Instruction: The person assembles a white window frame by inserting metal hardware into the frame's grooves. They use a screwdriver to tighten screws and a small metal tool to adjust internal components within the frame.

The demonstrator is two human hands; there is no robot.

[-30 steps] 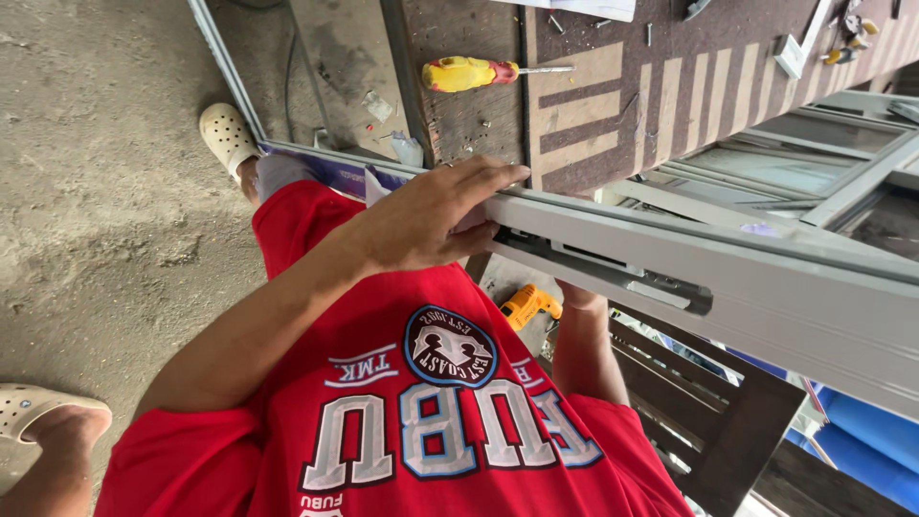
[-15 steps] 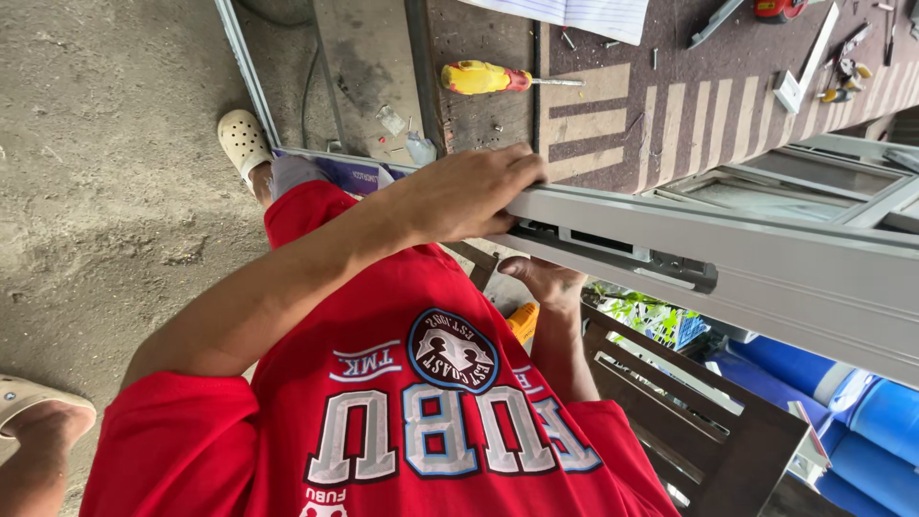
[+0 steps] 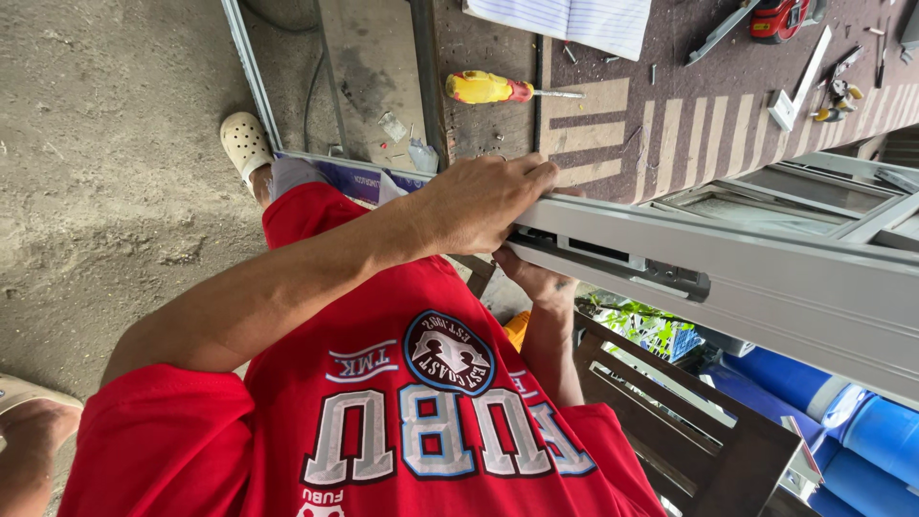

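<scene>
Grey metal frame (image 3: pixel 766 287): left hand (image 3: pixel 479 201) clasps its end from above, right hand (image 3: pixel 536 278) cups it underneath.

The left hand (image 3: pixel 483 203) sits at the centre of the frame, palm down, fingers (image 3: pixel 536 175) stretched flat and close together toward the right, thumb tucked underneath. Its bare forearm runs down to the lower left, elbow bent, ending in a red short sleeve. The right hand (image 3: pixel 538 280) lies just below it, mostly hidden, fingers curled upward, its forearm dropping straight toward the bottom centre of the frame
</scene>
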